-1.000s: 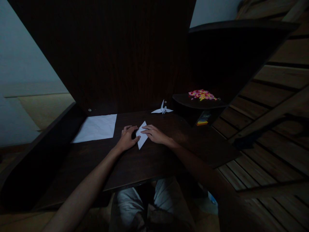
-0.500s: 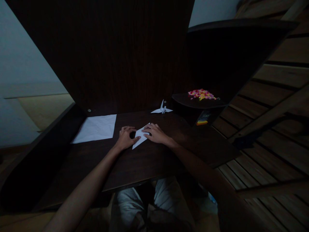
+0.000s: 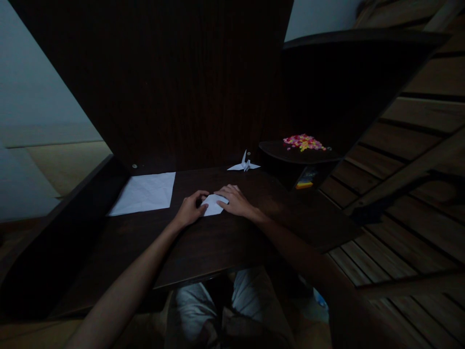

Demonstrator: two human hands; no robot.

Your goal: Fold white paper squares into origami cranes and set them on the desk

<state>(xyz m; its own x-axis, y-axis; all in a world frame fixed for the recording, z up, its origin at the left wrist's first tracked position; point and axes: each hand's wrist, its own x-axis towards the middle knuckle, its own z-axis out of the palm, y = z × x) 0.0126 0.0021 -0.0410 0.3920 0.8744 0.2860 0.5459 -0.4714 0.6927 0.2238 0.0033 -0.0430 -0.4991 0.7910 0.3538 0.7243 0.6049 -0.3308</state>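
A small folded piece of white paper [image 3: 213, 206] lies on the dark desk between my hands. My left hand [image 3: 191, 208] grips its left edge, with the thumb on top and the fingers curled behind. From the right, my right hand [image 3: 235, 201] holds the other edge, its thumb across the paper and its fingers over the far side. Beyond them, against the back panel, stands a white origami crane [image 3: 245, 165] with its wings spread. At the left rests a larger white paper sheet [image 3: 145, 193], lightly creased.
A corner shelf [image 3: 276, 151] at the right bears a pile of small pink, red and yellow pieces [image 3: 304, 142]. Under it is a yellow item [image 3: 304, 185]. The desk [image 3: 203, 252] has a raised side panel on the left; wooden slats [image 3: 417, 160] stand at far right.
The folded paper has turned between my hands, from a slanted diamond to a more level shape. My hands have shifted only slightly around it.
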